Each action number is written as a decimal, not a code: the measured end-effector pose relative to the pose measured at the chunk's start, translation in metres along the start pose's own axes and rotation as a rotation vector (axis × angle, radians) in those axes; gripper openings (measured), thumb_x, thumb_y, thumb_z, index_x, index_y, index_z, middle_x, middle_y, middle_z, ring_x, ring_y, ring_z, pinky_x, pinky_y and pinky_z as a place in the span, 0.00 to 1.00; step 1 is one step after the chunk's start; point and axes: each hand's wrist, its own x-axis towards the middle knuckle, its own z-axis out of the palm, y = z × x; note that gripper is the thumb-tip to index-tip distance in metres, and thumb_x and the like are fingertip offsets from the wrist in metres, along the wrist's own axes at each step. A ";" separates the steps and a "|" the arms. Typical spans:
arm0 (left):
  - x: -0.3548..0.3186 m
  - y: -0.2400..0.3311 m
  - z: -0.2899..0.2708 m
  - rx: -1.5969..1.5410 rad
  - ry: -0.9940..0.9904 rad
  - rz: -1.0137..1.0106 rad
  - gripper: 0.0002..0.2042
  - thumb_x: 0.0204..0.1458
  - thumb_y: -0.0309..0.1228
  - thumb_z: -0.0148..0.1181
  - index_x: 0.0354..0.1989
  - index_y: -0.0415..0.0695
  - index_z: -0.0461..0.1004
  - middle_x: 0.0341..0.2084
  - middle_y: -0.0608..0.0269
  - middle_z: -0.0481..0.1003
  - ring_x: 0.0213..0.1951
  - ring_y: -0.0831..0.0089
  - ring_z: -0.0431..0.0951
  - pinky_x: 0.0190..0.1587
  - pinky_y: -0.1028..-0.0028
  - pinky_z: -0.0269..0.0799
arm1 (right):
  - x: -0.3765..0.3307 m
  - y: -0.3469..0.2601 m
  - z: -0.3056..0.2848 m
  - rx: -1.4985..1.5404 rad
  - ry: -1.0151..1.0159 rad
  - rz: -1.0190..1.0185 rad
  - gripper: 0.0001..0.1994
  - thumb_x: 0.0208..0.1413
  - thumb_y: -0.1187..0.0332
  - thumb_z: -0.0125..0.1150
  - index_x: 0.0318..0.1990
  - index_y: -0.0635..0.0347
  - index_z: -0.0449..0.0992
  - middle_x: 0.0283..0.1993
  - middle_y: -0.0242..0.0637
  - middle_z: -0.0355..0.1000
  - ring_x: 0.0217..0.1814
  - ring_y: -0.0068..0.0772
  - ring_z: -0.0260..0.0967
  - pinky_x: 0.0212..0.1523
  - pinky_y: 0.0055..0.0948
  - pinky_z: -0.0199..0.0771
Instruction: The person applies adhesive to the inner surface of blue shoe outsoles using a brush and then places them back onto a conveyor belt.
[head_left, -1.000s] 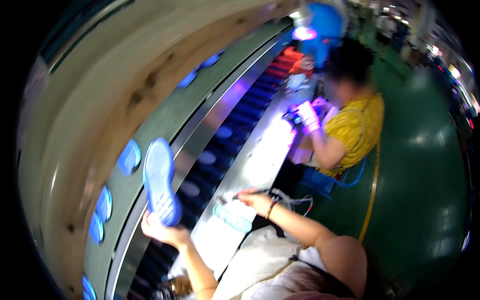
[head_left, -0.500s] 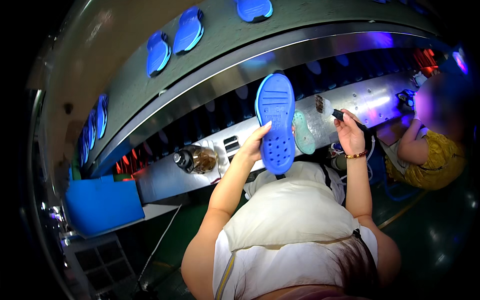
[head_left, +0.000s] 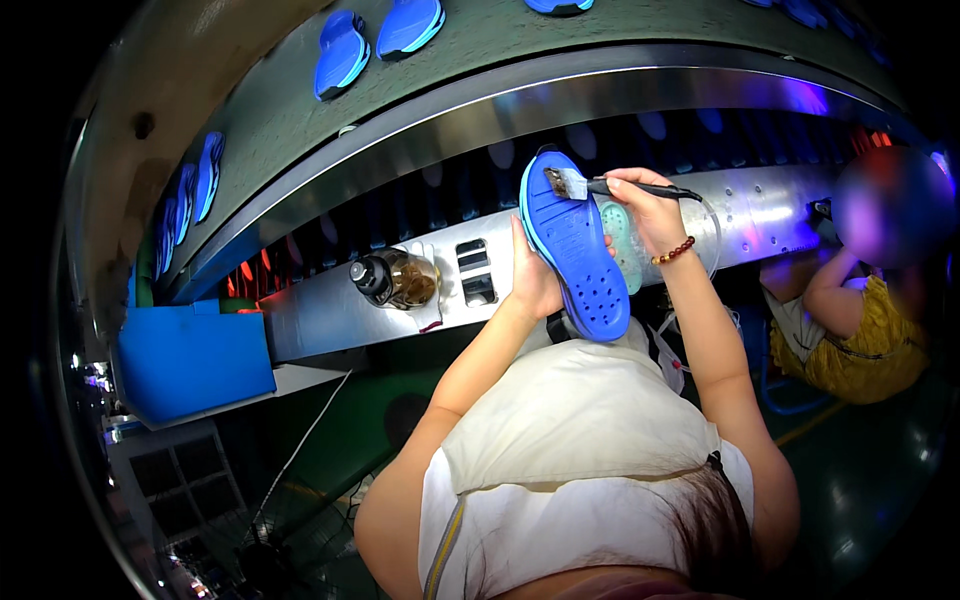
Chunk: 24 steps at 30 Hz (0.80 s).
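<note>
A blue shoe sole [head_left: 583, 255], with grooves at its far end and small holes toward the near end, is held up before me, tilted. My left hand [head_left: 535, 277] grips it along its left edge, the thumb on the side and the other fingers hidden beneath. In my right hand [head_left: 645, 207] is a brush [head_left: 573, 184] with a black handle, pinched between thumb and fingers. Its bristles touch the grooved end of the sole. Behind the sole, a pale green sole-shaped piece [head_left: 622, 245] lies on the metal ledge, partly covered.
A brown jar with a black top [head_left: 400, 278] stands on the metal ledge [head_left: 320, 325] at left. Beyond the steel rail, more blue soles [head_left: 342, 55] lie on a green belt [head_left: 480, 40]. A blue box [head_left: 195, 365] is at far left; a co-worker in yellow [head_left: 865, 340] sits at right.
The brush has come left from beside the sole onto its far end. The sole has tilted, its near end swinging right. Soles on the belt have shifted.
</note>
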 end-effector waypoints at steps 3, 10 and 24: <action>0.009 -0.008 -0.015 0.057 0.015 0.130 0.41 0.44 0.66 0.18 0.55 0.45 0.56 0.46 0.53 0.65 0.47 0.61 0.67 0.51 0.61 0.60 | 0.006 -0.007 0.020 -0.372 0.006 -0.188 0.07 0.44 0.72 0.59 0.31 0.65 0.76 0.29 0.34 0.73 0.31 0.19 0.68 0.34 0.19 0.68; 0.008 0.016 -0.032 0.137 0.202 0.244 0.41 0.43 0.67 0.22 0.49 0.42 0.61 0.39 0.50 0.68 0.41 0.60 0.69 0.48 0.61 0.63 | -0.045 -0.020 0.042 -0.846 -0.357 -0.420 0.09 0.36 0.70 0.58 0.28 0.62 0.76 0.27 0.42 0.72 0.32 0.35 0.71 0.34 0.26 0.69; -0.002 0.020 0.018 -0.064 -0.147 0.068 0.37 0.45 0.64 0.26 0.53 0.46 0.59 0.47 0.56 0.65 0.46 0.61 0.67 0.50 0.60 0.62 | -0.036 -0.049 0.021 -0.375 -0.496 -0.218 0.08 0.41 0.74 0.61 0.31 0.66 0.76 0.31 0.39 0.73 0.34 0.23 0.70 0.37 0.22 0.69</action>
